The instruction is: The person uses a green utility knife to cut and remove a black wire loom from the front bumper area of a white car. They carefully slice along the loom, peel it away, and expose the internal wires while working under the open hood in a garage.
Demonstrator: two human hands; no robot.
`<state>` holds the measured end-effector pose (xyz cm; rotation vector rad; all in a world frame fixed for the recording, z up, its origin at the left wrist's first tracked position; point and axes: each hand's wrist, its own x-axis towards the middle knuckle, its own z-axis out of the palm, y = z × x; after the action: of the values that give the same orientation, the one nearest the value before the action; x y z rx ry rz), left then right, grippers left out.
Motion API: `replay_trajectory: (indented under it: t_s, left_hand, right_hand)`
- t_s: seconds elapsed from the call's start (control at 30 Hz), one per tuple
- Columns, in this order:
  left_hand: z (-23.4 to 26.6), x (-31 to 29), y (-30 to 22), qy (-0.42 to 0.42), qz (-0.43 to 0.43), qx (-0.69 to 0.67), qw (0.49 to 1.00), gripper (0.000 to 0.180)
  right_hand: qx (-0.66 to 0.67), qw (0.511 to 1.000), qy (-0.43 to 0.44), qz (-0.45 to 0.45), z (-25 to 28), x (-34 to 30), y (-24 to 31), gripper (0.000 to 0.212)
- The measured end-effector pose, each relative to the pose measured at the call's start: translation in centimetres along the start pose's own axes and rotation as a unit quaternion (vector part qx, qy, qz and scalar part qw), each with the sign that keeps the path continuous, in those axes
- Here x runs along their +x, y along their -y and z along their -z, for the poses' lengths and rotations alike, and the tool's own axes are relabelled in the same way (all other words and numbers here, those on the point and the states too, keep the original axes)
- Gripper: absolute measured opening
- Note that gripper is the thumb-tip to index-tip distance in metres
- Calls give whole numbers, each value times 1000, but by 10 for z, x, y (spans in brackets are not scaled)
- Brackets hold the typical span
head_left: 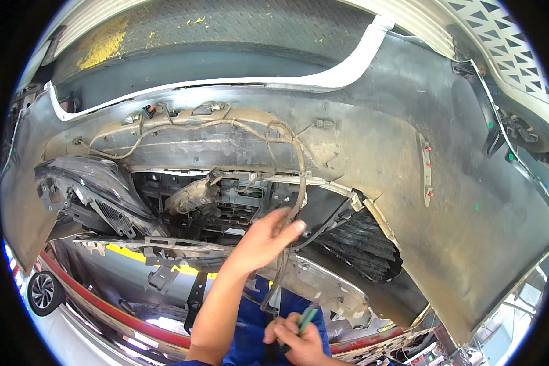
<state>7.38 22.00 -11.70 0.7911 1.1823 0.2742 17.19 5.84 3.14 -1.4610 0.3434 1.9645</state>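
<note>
A dirty car bumper cover (384, 134) lies with its inner side up, spread across the view. A brown-grey taped wiring harness (302, 165) runs along it and hangs down toward me. My left hand (265, 239) is closed around that harness, thumb to the right, just below the bumper's opening. Lower down, my right hand (296, 338) grips a slim tool with a green handle (308, 318). Its fingers hide most of the tool, so its kind is unclear. The harness's lower end (269, 305) hangs just above the right hand.
A dark headlamp (94, 183) sits at the left of the bumper's opening. Black ribbed plastic (363, 244) fills the right side. Beyond the bumper lies a chequered metal plate (226, 36) with worn yellow paint. A white car's wheel (44, 291) stands at lower left.
</note>
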Motion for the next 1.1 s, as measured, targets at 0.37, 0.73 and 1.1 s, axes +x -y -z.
replay_trajectory:
  t_s: [0.37,0.73,1.1]
  left_hand:
    - [-13,-5,24,-76,44,-131,987,23]
    - [11,-12,41,-160,40,-81,983,16]
    - [22,-14,46,-151,81,-172,970,19]
  right_hand:
    - [-496,839,-183,132,48,68,103,19]
    - [-798,436,138,393,12,159,207,32]
    - [-852,318,213,358,2,185,208,56]
